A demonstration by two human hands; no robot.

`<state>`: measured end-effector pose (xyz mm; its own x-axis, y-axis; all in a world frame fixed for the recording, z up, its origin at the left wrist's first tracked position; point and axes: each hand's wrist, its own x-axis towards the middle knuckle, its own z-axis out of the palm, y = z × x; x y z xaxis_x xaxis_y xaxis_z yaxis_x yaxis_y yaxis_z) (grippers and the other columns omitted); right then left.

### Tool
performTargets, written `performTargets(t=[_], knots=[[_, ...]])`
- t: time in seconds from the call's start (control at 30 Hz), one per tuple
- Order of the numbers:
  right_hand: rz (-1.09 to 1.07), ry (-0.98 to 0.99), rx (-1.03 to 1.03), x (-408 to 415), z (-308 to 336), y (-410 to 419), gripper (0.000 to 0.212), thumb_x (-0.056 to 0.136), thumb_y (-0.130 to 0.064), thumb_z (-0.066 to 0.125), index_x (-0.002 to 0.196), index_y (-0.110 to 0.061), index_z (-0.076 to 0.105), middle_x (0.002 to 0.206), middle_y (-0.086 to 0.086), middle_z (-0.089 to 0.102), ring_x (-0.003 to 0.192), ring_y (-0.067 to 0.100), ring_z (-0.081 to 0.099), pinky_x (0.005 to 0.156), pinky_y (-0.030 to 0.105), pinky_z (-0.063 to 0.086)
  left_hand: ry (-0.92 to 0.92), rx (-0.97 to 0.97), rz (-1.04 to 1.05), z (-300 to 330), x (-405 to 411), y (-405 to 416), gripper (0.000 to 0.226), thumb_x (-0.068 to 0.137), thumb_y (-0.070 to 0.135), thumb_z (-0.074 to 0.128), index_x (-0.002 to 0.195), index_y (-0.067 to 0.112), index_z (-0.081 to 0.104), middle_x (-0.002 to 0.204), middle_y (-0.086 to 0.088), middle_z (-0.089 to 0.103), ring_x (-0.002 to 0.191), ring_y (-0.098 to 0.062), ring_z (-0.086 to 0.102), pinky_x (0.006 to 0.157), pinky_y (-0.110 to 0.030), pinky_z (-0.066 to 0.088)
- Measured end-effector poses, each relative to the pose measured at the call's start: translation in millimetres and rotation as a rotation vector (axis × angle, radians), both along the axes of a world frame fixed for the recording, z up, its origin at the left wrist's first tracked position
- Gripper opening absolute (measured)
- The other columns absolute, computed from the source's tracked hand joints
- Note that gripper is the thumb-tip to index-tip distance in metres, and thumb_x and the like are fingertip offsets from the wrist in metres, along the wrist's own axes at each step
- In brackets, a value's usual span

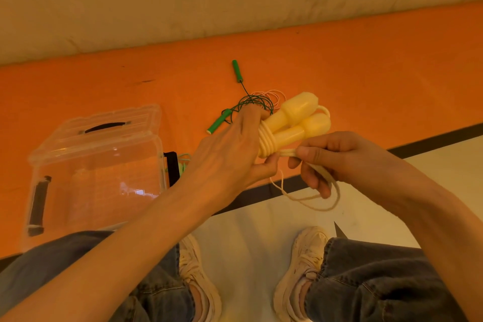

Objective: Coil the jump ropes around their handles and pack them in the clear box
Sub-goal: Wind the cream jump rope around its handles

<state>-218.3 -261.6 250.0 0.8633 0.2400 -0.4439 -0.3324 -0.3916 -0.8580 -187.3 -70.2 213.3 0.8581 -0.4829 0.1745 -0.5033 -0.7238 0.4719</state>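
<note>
Cream rope goes round paired yellow handles, a short tail left to wind

The right hand (337, 162) pinches the loose cream cord (311, 200) between thumb and curled fingers, just right of the lower end of the two pale yellow plastic jump-rope handles (292, 123), which the left hand (232, 149) grips side by side. The handles' long axis runs from the left palm up and to the right, bulbous ends away from the person, with several tight turns already banding the narrow shafts beside the left fingers. The remaining slack hangs in a loop below the right hand, so the coming wrap appears to pass crosswise to that axis. The clear lidded plastic box (99, 162) stands well to the left on the orange mat (366, 65); a green-handled rope (236, 97) lies uncoiled beyond the hands.
</note>
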Motion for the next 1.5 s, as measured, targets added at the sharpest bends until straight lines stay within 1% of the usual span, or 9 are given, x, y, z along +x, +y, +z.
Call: performTargets(t=[0.37,0.6,0.7,0.83,0.93,1.03,1.23,1.33,1.5], knots=[[0.007,0.016,0.1,-1,1,11,0.031,0.082,-0.031,0.059,0.095,-0.005,0.071,0.073,0.012,0.072,0.06,0.019,0.066,0.06,0.021,0.052,-0.227,0.053,0.017,-12,6,-1,0.063,0.077,0.053,0.041,0.125,0.013,0.055,0.107,-0.004,0.058,0.068,-0.02,0.063,0.037,-0.025,0.037],[0.065,-0.076,-0.343,-1,9,-17,0.019,0.078,-0.023,0.074,0.093,-0.025,0.062,0.072,-0.005,0.071,0.06,0.01,0.067,0.06,0.021,0.056,-0.273,0.067,0.05,-14,14,7,0.061,0.078,0.057,0.039,0.124,0.018,0.05,0.102,-0.001,0.057,0.066,-0.016,0.059,0.035,-0.028,0.044],[0.116,-0.079,-0.384,-3,15,-35,0.013,0.076,-0.027,0.075,0.084,-0.028,0.064,0.068,-0.004,0.069,0.055,0.006,0.06,0.058,0.025,0.049,-0.329,0.145,0.088,-12,15,11,0.06,0.081,0.058,0.036,0.122,0.02,0.056,0.1,0.003,0.06,0.062,-0.011,0.059,0.05,-0.033,0.051],[0.01,-0.386,-0.177,-4,25,-42,0.022,0.073,-0.053,0.067,0.08,-0.033,0.071,0.067,0.005,0.066,0.057,0.025,0.056,0.053,0.034,0.046,-0.327,0.163,0.073,-9,13,11,0.057,0.079,0.056,0.04,0.119,0.021,0.06,0.097,0.006,0.061,0.064,-0.01,0.059,0.05,-0.03,0.048],[-0.099,-0.588,-0.066,1,24,-28,0.014,0.078,-0.035,0.065,0.081,-0.023,0.072,0.067,0.002,0.066,0.052,0.007,0.052,0.05,0.012,0.039,-0.296,0.129,0.004,-10,11,6,0.053,0.077,0.052,0.043,0.115,0.021,0.062,0.095,0.005,0.063,0.067,-0.013,0.061,0.044,-0.021,0.031],[-0.158,-0.629,-0.082,6,20,-17,0.017,0.078,-0.025,0.062,0.085,-0.013,0.071,0.068,0.001,0.065,0.058,-0.002,0.055,0.058,0.006,0.039,-0.293,0.128,-0.071,-15,5,1,0.05,0.075,0.049,0.045,0.113,0.021,0.064,0.093,0.006,0.066,0.07,-0.016,0.066,0.043,-0.024,0.036],[-0.191,-0.577,-0.164,19,8,-14,0.017,0.078,-0.032,0.066,0.083,-0.018,0.074,0.065,0.003,0.065,0.061,0.009,0.054,0.056,0.024,0.039,-0.186,0.092,-0.202,-12,-7,-1,0.062,0.074,0.061,0.045,0.121,0.019,0.044,0.081,0.01,0.066,0.053,-0.007,0.056,0.035,-0.021,0.031],[-0.173,-0.555,-0.188,23,4,-15,0.01,0.082,-0.024,0.069,0.083,-0.016,0.075,0.065,0.005,0.065,0.059,0.008,0.054,0.055,0.021,0.039,-0.145,0.051,-0.236,-9,-12,-1,0.062,0.075,0.061,0.046,0.121,0.02,0.036,0.079,0.009,0.065,0.05,-0.007,0.052,0.036,-0.014,0.023],[-0.147,-0.497,-0.218,28,-3,-16,0.01,0.08,-0.028,0.071,0.082,-0.019,0.075,0.063,0.002,0.065,0.063,0.029,0.054,0.056,0.037,0.039,-0.166,0.02,-0.295,-4,-13,-1,0.069,0.074,0.053,0.061,0.128,0.023,0.033,0.088,0.011,0.066,0.056,-0.004,0.049,0.037,-0.022,0.033]])
